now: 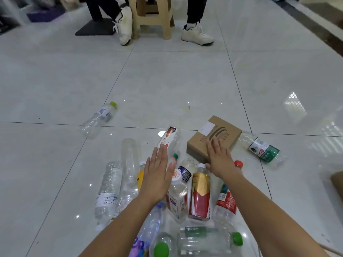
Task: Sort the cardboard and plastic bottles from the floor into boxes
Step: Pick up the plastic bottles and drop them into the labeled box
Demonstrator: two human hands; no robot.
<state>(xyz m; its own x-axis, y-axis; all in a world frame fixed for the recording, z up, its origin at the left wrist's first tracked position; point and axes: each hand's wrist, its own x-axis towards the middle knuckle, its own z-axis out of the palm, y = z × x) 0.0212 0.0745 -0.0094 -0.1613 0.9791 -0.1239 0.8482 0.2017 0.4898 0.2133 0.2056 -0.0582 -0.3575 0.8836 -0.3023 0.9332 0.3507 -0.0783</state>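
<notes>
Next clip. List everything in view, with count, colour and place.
cardboard box: one, brown, floor right of centre
slim carton: one, white and red, just left of the cardboard box
pile of plastic bottles: a dozen or so, mostly clear, mixed caps and labels, near floor
lime-capped bottle: one, clear, lying alone at left
green-labelled bottle: one, clear, lying right of the cardboard box
stool: one, beige, top centre
shoes: two, white, either side of the stool
black mat: one, top left
floor: glossy white tiles
left hand: fingers straight, above the pile
right hand: fingers flat on the cardboard box
</notes>
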